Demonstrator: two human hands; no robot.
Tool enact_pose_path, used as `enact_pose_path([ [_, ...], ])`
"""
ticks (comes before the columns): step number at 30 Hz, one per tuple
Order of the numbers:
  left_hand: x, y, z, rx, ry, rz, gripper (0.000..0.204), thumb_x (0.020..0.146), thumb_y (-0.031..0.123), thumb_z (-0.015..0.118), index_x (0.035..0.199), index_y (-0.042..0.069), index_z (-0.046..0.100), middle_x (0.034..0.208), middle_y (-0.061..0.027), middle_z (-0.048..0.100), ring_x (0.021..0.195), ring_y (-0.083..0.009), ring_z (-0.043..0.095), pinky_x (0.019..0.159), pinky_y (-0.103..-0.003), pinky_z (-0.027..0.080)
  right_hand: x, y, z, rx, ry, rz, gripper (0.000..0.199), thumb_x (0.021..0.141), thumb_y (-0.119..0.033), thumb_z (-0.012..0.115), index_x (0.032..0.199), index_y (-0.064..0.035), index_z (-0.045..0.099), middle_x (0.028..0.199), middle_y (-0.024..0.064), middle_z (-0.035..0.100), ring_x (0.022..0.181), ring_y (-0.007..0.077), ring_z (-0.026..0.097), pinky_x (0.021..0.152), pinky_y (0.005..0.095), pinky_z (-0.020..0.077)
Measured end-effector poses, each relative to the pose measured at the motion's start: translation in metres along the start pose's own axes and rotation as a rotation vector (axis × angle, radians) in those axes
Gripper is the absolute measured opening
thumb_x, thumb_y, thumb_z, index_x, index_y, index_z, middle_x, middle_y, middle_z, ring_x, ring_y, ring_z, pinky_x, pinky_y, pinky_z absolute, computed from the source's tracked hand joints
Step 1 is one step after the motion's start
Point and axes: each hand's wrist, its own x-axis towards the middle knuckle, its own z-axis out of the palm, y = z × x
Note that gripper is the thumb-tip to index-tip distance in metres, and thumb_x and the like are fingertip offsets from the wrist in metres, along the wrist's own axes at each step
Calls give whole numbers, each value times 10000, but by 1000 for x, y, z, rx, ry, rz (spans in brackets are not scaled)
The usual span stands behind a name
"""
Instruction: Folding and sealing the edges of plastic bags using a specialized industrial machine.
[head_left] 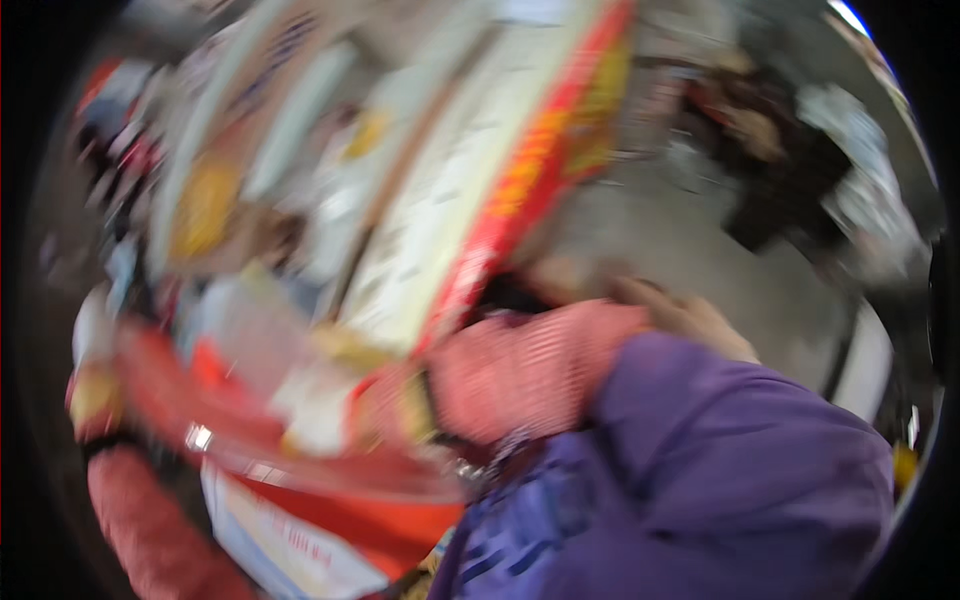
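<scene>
The left hand (97,393) is by one side of a red tub (400,528), the right hand (395,406) by the other. It's blurry; I can't tell how open they are or what they hold.

Sleeves (150,520) are pink, the jacket (750,460) purple, the tub (210,415) red, the pale carton (430,210) edged red and yellow.

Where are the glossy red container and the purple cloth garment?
Glossy red container (410,525): head view, on its outer wall below the rim.
Purple cloth garment (740,450): head view, on its middle.
</scene>
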Motion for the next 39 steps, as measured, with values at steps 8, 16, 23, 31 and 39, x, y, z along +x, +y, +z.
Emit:
enact_pose_path([
  [8,-22,154,123,223,-5,100,186,779,261,623,687,113,686,699,-112,671,661,-284,667,557,-407,510,-38,-22,-26,308,84,93,221,849,-253,531,939,-77,629,952,151,652,929,297,633,832,384,490],
  [16,-38,185,142,-249,179,170,76,795,142,550,799,88,604,698,-178,614,675,-360,602,653,-480,439,-132,62,-102,718,81,600,235,905,-176,583,1080,-31,639,942,78,674,875,154,621,778,284,506],
  [23,-33,184,128,-481,573,321,222,775,74,574,989,93,631,892,-153,615,837,-367,574,750,-448,455,-133,32,-111,424,118,636,287,895,-129,602,1170,-52,625,917,50,680,829,130,619,735,271,497],
  [31,-38,183,148,-947,-56,-113,202,790,70,571,971,63,663,942,-158,654,911,-345,601,750,-423,473,-125,16,-118,-81,-29,651,319,852,-153,636,1169,-127,640,818,109,666,673,226,633,627,311,508],
  [39,-34,177,121,-507,200,217,158,845,116,584,969,61,665,891,-161,666,802,-355,624,696,-421,489,-118,11,-129,-345,-186,577,216,777,-167,647,981,-100,672,804,152,654,707,305,644,626,377,516],
])
